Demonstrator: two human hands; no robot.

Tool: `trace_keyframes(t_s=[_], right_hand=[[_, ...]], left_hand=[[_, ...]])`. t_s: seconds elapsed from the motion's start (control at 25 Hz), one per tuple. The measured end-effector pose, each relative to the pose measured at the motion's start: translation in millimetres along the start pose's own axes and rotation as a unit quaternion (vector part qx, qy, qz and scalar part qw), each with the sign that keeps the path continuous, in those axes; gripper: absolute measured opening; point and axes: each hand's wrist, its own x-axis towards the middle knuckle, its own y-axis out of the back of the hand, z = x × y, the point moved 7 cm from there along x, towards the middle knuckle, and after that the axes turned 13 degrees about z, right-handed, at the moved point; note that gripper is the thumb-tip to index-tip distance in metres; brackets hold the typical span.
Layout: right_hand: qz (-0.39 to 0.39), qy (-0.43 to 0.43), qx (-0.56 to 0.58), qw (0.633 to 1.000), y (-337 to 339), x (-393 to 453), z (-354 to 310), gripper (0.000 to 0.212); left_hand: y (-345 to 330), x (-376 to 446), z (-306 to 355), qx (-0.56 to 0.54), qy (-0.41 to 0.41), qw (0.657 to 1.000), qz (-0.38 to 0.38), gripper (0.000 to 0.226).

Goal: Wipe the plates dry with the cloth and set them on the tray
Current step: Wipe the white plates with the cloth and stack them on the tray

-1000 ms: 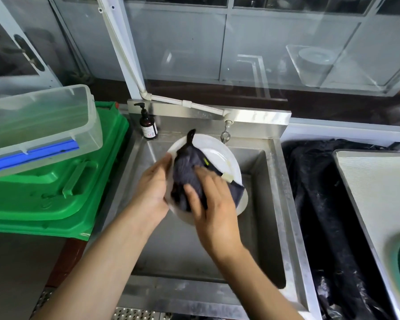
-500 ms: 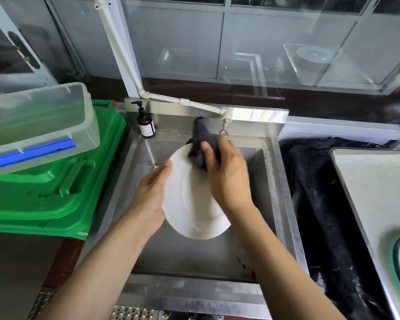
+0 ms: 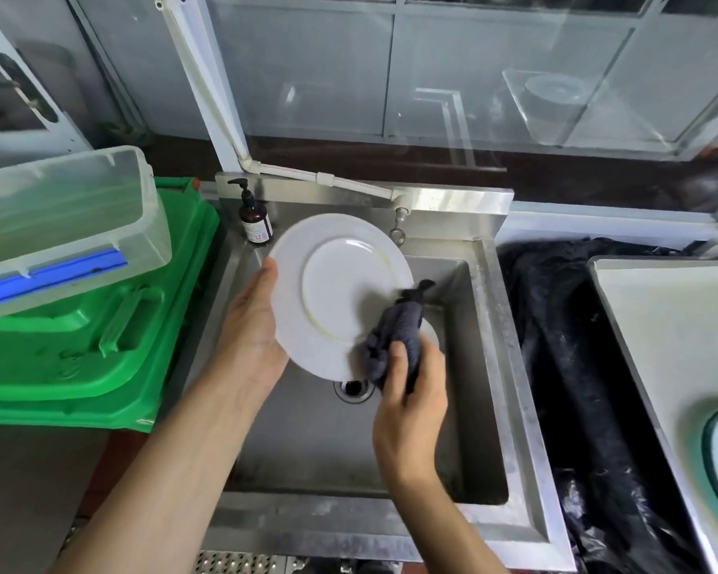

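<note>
Left hand: grasps the left rim of the plate, thumb on its edge.
Right hand: clenched around a bunched dark grey cloth, pressing it to the plate's lower right edge.
Plate: round, white, tilted, its ringed underside facing the camera, held above the sink.
Sink: stainless steel basin, drain below the plate.
Soap bottle: brown pump bottle at the back left corner.
Left side: green crate under a clear plastic tub.
Right side: black plastic sheeting, pale tray.
Behind: glass window panels.
</note>
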Motion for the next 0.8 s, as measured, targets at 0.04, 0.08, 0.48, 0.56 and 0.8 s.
trace_keyframes(t_s=[0.04,0.08,0.48,0.56,0.8], right_hand=[[-0.017,0.025,-0.014,0.999,-3.1,-7.2,-3.1,0.028],[-0.034,0.053,-0.028,0.998,-6.1,-12.9,-6.8,0.036],[-0.122,0.333,-0.091,0.93,0.4,-33.6,-14.2,0.037],[-0.102,0.268,-0.098,0.953,16.7,-25.0,3.1,0.04],[-0.055,0.001,-0.117,0.992,56.8,11.9,58.4,0.044]], left_hand=[[-2.9,-0.8,-3.0,-0.008,0.007,1.0,0.006,0.035],[-5.3,-2.0,-6.7,-0.012,0.013,1.0,0.012,0.036],[-18.4,-12.7,-40.7,-0.004,0.085,0.996,0.012,0.057],[-24.7,-6.8,-37.7,0.0,0.041,0.999,-0.002,0.05],[-26.0,-7.3,-75.3,0.054,0.056,0.997,-0.02,0.045]])
